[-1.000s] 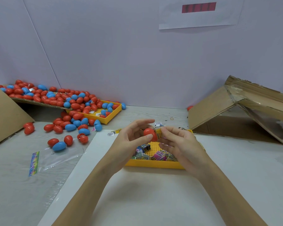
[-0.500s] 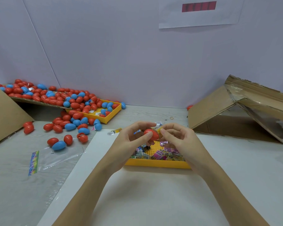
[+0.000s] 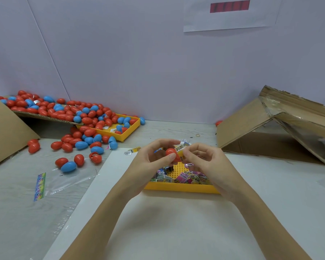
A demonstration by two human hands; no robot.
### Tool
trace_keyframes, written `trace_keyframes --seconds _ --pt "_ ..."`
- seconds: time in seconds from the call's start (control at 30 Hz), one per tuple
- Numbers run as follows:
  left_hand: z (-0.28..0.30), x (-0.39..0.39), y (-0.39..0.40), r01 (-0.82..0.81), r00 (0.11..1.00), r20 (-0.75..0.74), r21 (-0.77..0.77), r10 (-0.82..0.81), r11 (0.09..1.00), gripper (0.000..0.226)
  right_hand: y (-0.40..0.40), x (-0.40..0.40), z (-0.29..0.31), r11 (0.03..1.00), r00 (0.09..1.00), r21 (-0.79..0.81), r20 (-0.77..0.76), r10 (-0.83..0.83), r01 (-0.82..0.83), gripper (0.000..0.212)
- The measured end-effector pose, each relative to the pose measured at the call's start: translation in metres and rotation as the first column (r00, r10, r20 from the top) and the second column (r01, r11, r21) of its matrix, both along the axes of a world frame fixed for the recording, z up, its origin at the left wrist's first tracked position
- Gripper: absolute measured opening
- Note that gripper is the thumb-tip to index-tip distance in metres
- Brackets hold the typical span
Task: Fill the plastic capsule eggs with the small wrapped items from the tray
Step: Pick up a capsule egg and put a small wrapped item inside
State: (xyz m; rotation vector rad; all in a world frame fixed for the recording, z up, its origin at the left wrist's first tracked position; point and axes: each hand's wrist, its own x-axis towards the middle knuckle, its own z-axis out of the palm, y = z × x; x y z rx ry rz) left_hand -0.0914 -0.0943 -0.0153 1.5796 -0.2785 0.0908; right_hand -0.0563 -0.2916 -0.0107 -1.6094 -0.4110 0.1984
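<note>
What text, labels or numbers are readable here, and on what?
None legible.
White paper sheet on the wall: dark red bar, blurred.
Small wrapped items in the yellow plastic tray: barcodes and print, too small.
Rainbow strip on the clear plastic bag: blurred.

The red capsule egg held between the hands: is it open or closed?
Open: the left hand holds one red half, and the right hand presses a yellow wrapped item at it.

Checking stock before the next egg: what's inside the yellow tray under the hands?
The yellow tray holds small wrapped items along its near side, with a bare patch of studded floor in the middle. The left hand and right hand cover its far part.
</note>
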Motion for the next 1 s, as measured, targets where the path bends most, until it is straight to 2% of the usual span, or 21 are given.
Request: trace_keyframes --seconds 0.13,0.3,0.4,0.5,0.57,0.63,0.73,0.8,0.9,1.0 --pt "0.001 -0.001 -0.002 -0.003 1.0 -0.007 -0.032 0.002 0.999 0.032 0.001 0.0 0.0 1.0 1.0 -0.008 -0.002 -0.021 0.021 0.014" --pt "-0.001 0.0 -0.003 -0.026 0.999 0.025 -0.027 0.027 0.999 0.038 0.004 -0.002 0.001 0.997 0.998 0.046 -0.024 -0.06 0.061 0.028" --pt "-0.002 0.001 -0.003 -0.07 0.994 0.09 0.002 0.069 0.998 0.042 0.004 -0.003 0.002 0.995 0.996 0.059 -0.026 -0.081 0.082 0.036" --pt "-0.003 0.002 -0.006 -0.147 0.974 0.178 0.04 0.137 0.988 0.04 0.003 -0.004 0.003 0.995 0.996 0.037 0.018 -0.093 0.092 0.028" --pt "-0.004 0.002 -0.007 -0.212 0.945 0.268 0.074 0.186 0.974 0.036 0.004 -0.005 0.002 0.994 0.996 0.07 -0.007 -0.086 0.086 0.029" --pt "-0.005 0.002 -0.007 -0.252 0.917 0.34 0.091 0.208 0.963 0.037 0.007 -0.005 0.001 0.983 0.991 0.162 -0.11 -0.07 0.088 0.041" --pt "-0.007 0.001 -0.008 -0.276 0.894 0.396 0.118 0.21 0.954 0.046 0.009 -0.006 0.002 0.917 0.928 0.384 -0.37 0.047 0.107 0.054" --pt "-0.007 0.002 -0.009 -0.316 0.869 0.442 0.144 0.225 0.938 0.047 0.007 -0.005 0.004 0.883 0.869 0.463 -0.466 0.167 0.079 0.046" --pt "-0.009 0.002 -0.011 -0.422 0.802 0.535 0.195 0.265 0.885 0.045 0.005 -0.006 0.008 0.864 0.798 0.504 -0.516 0.312 -0.012 0.029" --pt "-0.01 0.004 -0.013 -0.506 0.728 0.629 0.224 0.273 0.833 0.043 0.007 -0.007 0.011 0.825 0.714 0.566 -0.582 0.39 0.011 0.025"
